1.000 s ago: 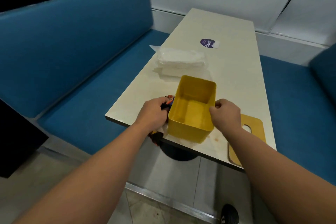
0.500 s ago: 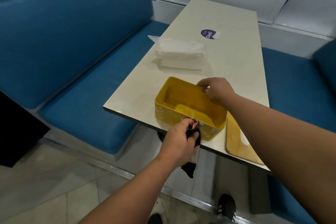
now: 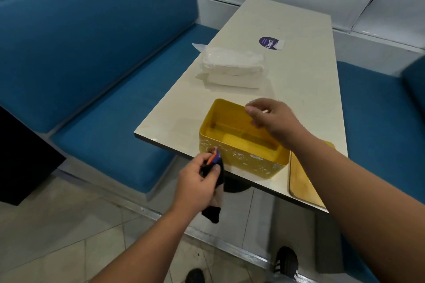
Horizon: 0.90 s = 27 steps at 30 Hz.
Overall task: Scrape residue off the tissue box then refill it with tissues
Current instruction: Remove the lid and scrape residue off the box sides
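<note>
An open yellow tissue box (image 3: 241, 161) lies lengthwise near the table's front edge, its near side speckled with white residue. My left hand (image 3: 197, 181) grips a small scraper (image 3: 215, 158) with an orange and blue tip, held against the box's front left corner, and a dark cloth hangs below the hand. My right hand (image 3: 272, 119) rests on the box's far rim, fingers bent over the edge. Wrapped packs of white tissues (image 3: 232, 69) sit further back on the table.
The box's yellow lid (image 3: 303, 181) lies flat at the table's front right corner. A purple round sticker (image 3: 268, 42) is on the cream table (image 3: 305, 80). Blue benches flank the table on both sides. My shoes show on the tiled floor below.
One second ago the box stood on end between both hands. It now lies lengthwise; my left hand has brought the scraper to the front left corner and my right hand holds the far rim.
</note>
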Motion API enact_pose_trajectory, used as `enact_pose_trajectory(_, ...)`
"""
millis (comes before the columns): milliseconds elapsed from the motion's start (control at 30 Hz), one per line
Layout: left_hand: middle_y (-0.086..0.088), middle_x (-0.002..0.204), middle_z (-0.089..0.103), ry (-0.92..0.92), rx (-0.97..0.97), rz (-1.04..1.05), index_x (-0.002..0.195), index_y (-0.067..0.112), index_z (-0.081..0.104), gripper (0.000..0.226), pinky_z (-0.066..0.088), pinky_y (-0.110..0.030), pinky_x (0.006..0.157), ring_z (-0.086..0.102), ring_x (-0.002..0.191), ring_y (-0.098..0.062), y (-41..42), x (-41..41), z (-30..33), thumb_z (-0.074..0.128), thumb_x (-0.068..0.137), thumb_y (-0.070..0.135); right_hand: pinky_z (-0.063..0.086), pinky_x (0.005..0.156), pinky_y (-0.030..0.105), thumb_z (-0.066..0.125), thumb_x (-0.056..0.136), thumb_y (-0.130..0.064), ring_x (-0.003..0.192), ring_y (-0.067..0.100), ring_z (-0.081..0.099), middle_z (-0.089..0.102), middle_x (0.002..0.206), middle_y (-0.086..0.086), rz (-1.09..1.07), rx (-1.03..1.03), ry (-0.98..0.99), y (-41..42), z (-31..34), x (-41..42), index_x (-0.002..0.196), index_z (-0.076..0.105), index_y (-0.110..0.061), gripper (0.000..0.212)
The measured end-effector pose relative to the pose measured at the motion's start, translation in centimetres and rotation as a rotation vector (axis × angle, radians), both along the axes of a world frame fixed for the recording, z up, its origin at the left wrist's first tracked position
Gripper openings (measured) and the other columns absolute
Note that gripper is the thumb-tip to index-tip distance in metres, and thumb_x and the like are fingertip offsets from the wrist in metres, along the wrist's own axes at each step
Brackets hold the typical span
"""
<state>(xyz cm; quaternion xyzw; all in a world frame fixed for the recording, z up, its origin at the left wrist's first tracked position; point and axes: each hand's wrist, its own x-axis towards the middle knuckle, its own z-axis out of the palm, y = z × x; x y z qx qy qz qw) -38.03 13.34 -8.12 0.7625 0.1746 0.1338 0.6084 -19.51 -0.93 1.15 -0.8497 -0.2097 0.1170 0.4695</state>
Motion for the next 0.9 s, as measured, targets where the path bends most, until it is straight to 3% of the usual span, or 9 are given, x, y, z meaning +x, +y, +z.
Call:
enact_pose_trajectory(67,0.025,0.091,0.066,-0.005,-0.107,0.166,0.096,0.055,0.059,0.025,0.053,-0.016,0.069,0.063,0.086,0.004,1.2,-0.2,-0.3,0.068,0.087,0.033,0.055,0.069,0.029,0.066,0.084,-0.047,0.076,0.01,0.066,0.069,0.096,-0.001,0.157,-0.143,0.209,0.9,-0.4,-1.6,0.101,0.067,-0.028,0.026)
enact_pose_trajectory(167,0.02,0.093,0.066,0.037,-0.307,0.381,0.102,0.045,0.06,0.028,0.052,-0.018,0.072,0.064,0.09,0.0,2.7,0.2,-0.7,0.073,0.078,0.047,0.046,0.071,0.024,0.057,0.086,-0.057,0.087,0.007,0.059,0.064,0.1,-0.014,0.326,-0.48,0.077,2.1,-1.5,-2.9,0.112,0.067,-0.027,0.041)
enact_pose_trajectory(333,0.006,0.075,0.073,0.136,-0.523,0.452,0.079,0.034,0.072,0.015,0.056,-0.036,0.067,0.071,0.079,-0.018,3.7,1.1,-1.8,0.073,0.077,0.049,0.041,0.068,0.023,0.054,0.089,-0.054,0.089,0.008,0.054,0.065,0.112,-0.004,0.338,-0.5,0.019,2.9,-2.2,-3.7,0.114,0.067,-0.024,0.041)
enact_pose_trajectory(533,0.002,0.09,0.074,0.093,-0.656,0.427,0.094,0.034,0.068,0.011,0.059,-0.044,0.078,0.071,0.088,-0.019,2.8,2.4,-1.4,0.067,0.085,0.04,0.039,0.078,0.029,0.042,0.09,-0.061,0.099,0.012,0.052,0.063,0.124,0.003,0.277,-0.505,-0.063,3.1,-3.0,-4.0,0.124,0.062,-0.021,0.057)
enact_pose_trajectory(700,0.002,0.092,0.072,-0.058,-0.685,0.419,0.096,0.033,0.063,0.018,0.058,-0.033,0.074,0.071,0.085,-0.013,2.2,4.5,0.6,0.072,0.081,0.03,0.039,0.08,0.03,0.034,0.091,-0.063,0.109,0.021,0.056,0.062,0.126,0.006,0.288,-0.546,-0.075,3.4,-3.9,-4.2,0.13,0.057,-0.019,0.063)
enact_pose_trajectory(800,0.008,0.09,0.068,-0.026,-0.582,0.435,0.093,0.035,0.058,0.011,0.055,-0.023,0.066,0.068,0.082,-0.007,1.8,4.5,0.7,0.067,0.088,0.031,0.038,0.083,0.03,0.033,0.091,-0.063,0.116,0.024,0.054,0.059,0.13,0.006,0.298,-0.518,-0.053,3.4,-4.0,-4.2,0.133,0.055,-0.019,0.065)
enact_pose_trajectory(900,0.006,0.093,0.067,0.055,-0.522,0.428,0.096,0.034,0.057,0.007,0.054,-0.027,0.07,0.065,0.089,-0.012,1.7,4.1,0.1,0.062,0.092,0.03,0.036,0.085,0.029,0.033,0.091,-0.064,0.119,0.024,0.053,0.058,0.133,0.006,0.302,-0.522,-0.05,3.3,-4.1,-4.1,0.134,0.054,-0.019,0.065)
